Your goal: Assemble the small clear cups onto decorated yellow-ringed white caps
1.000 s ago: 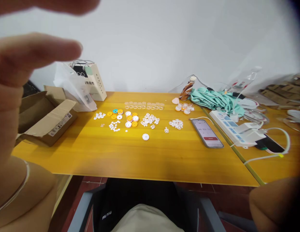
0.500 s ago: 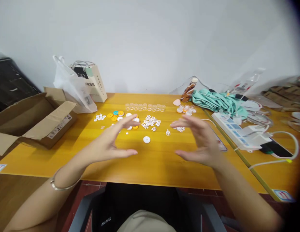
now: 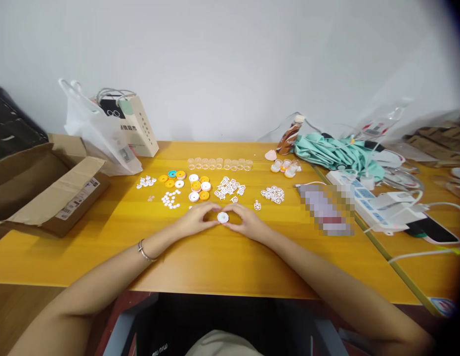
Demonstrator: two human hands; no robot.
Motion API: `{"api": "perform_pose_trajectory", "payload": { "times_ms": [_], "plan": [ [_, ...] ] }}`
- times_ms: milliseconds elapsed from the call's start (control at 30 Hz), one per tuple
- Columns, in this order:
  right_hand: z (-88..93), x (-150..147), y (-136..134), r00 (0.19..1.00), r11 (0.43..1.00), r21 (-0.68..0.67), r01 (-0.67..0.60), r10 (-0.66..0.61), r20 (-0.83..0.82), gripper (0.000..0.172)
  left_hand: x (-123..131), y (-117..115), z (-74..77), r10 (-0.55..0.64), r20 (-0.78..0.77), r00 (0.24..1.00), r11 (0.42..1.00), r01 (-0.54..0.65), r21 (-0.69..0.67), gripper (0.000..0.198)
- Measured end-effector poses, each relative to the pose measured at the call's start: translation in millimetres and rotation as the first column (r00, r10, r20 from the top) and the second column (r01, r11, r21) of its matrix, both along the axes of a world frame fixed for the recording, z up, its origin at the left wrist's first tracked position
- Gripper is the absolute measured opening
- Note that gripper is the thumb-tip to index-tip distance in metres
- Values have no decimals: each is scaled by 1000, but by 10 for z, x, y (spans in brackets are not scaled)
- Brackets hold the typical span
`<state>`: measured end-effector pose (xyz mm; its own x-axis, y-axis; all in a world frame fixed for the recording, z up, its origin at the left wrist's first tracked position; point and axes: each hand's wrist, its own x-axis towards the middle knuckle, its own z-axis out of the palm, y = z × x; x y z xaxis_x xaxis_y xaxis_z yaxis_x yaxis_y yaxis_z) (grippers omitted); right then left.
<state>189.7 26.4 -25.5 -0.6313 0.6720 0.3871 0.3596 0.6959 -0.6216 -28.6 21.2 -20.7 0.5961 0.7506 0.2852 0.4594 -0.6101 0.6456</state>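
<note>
Grasping step, we judge: left hand (image 3: 192, 221), right hand (image 3: 251, 224) curl fingers about white disc (image 3: 223, 217), grip unclear; next wants even pressure.

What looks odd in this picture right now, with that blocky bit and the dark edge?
In the head view, the far right edge falls to near black; a mosaic patch beyond the right hand hides detail; the table carries a soft, pale sheen toward its front edge; the white disc is too small for fine detail.
</note>
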Motion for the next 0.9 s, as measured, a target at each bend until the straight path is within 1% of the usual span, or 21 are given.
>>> {"api": "perform_pose_trajectory", "payload": {
  "times_ms": [100,233,333,433,600,900],
  "plan": [
    [-44,-11,23,1000,1000,-9,5,-5,-15,21,12,10,-27,16,14,1000,1000,-16,22,31],
    [-94,-29,50,996,998,-10,69,-69,-50,21,51,41,-42,53,66,996,996,-57,62,23],
    [-115,-35,64,993,995,-2,103,-103,-65,19,65,49,-29,76,60,995,995,-80,60,19],
    [-133,-23,67,994,996,4,88,-88,-70,17,39,33,-21,57,26,998,995,-59,83,19],
    [-147,-7,58,994,996,12,87,-86,-65,18,-22,20,-49,-8,-8,1000,985,10,172,26],
    [-151,-9,57,996,996,60,72,-68,-59,17,-14,20,-57,-65,-16,998,976,67,205,29]
  ]
}}
